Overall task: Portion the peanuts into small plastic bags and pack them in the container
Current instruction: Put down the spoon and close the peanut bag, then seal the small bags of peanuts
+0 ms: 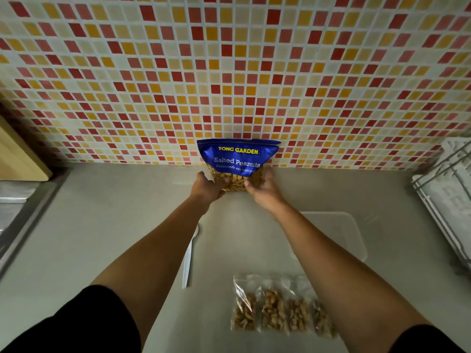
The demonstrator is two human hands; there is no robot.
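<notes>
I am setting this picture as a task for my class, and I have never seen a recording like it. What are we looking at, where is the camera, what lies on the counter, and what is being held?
There is no machine here. One camera is worn on a person's head and looks forward and down, so the two arms reach away from you. The left hand and right hand both grip the lower part of a blue peanut bag, which stands upright near a tiled wall. On the grey counter lie a white plastic spoon, a clear plastic container that looks empty, and, nearest the person, a row of small bags already filled with peanuts. A wire rack sits at the right edge.
</notes>
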